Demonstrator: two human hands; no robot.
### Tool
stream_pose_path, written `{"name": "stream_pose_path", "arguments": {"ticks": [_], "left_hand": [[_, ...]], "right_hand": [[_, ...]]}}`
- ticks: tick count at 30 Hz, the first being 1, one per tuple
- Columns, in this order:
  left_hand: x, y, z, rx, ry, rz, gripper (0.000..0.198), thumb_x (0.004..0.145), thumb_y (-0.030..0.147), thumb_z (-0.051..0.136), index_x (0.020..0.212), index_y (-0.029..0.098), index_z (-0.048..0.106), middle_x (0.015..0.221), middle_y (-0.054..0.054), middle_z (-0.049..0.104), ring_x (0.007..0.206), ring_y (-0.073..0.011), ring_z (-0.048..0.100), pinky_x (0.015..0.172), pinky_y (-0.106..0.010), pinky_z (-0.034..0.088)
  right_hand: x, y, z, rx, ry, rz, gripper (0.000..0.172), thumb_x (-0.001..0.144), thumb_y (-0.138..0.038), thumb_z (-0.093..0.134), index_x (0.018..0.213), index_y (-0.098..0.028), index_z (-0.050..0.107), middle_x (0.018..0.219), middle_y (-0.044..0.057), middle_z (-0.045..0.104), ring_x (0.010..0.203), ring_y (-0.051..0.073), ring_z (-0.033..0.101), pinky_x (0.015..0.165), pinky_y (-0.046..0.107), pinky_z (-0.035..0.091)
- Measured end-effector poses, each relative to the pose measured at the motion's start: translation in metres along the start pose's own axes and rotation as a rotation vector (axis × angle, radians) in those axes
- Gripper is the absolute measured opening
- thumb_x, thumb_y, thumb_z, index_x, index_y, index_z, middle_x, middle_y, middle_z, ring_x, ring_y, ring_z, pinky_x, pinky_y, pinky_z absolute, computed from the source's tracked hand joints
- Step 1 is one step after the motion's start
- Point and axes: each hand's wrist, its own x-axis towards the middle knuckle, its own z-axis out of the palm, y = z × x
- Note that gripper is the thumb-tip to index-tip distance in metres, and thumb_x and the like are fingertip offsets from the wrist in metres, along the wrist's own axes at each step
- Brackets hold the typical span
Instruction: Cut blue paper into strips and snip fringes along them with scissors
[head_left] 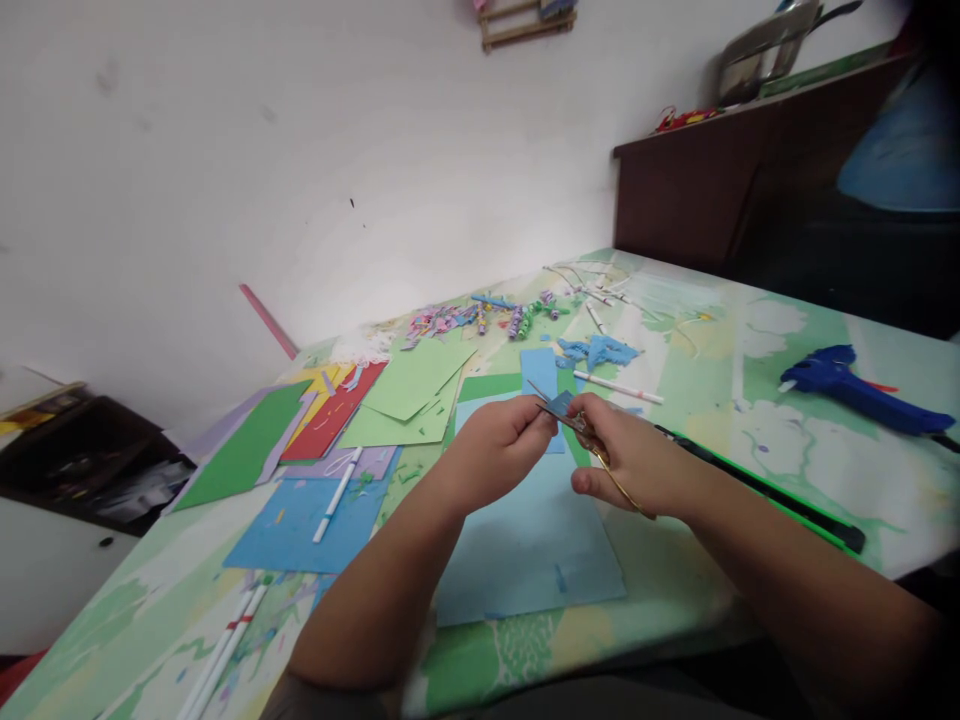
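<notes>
My right hand [626, 450] is closed on a pair of scissors [581, 424] with gold-coloured handles, its blades pointing up and left. A small blue paper piece [562, 402] sits at the blades, between the two hands. My left hand [506, 440] is closed in a pinch close to the blades, apparently on that same blue piece, though its fingertips are partly hidden. Beneath both hands lies a light blue paper sheet [532, 560]. Just behind them a blue paper strip [538, 370] rests on the table.
Coloured sheets, among them green paper [244, 450] and red paper [337, 410], spread to the left with white marker-like sticks [337, 495]. A blue glue gun [862, 390] lies at right, near a green-and-black bar [772, 495]. Blue scraps [600, 350] and curled paper pieces lie farther back.
</notes>
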Motion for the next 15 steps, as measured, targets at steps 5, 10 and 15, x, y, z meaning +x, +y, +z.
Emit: {"name": "stream_pose_path", "arguments": {"ticks": [5,10,15], "left_hand": [[0.0000,0.0009,-0.0006,0.009,-0.026,-0.003,0.021,0.077,0.026,0.036,0.067,0.016,0.051,0.053,0.003,0.047,0.049,-0.0082,0.044,0.048,-0.020,0.035],[0.0001,0.0026,-0.0014,-0.028,-0.040,0.015,0.021,0.078,0.026,0.035,0.066,0.016,0.049,0.053,0.004,0.046,0.049,-0.0075,0.043,0.048,-0.020,0.035],[-0.0005,0.0030,-0.0019,-0.052,-0.051,0.020,0.021,0.078,0.026,0.035,0.065,0.016,0.049,0.053,0.004,0.046,0.049,-0.0070,0.043,0.049,-0.019,0.035]], "right_hand": [[0.0007,0.0020,0.0023,-0.026,0.015,-0.052,0.038,0.068,-0.052,0.052,0.080,-0.020,0.035,0.062,-0.003,0.044,0.052,0.011,0.037,0.049,0.023,0.026],[0.0000,0.0007,0.0045,0.016,0.017,-0.102,0.036,0.071,-0.053,0.046,0.075,-0.020,0.033,0.062,-0.003,0.044,0.052,0.011,0.036,0.050,0.024,0.026],[-0.0007,-0.0029,0.0060,0.053,-0.001,-0.111,0.039,0.074,-0.059,0.036,0.074,-0.020,0.033,0.063,0.000,0.045,0.053,0.013,0.037,0.050,0.026,0.029]]}}
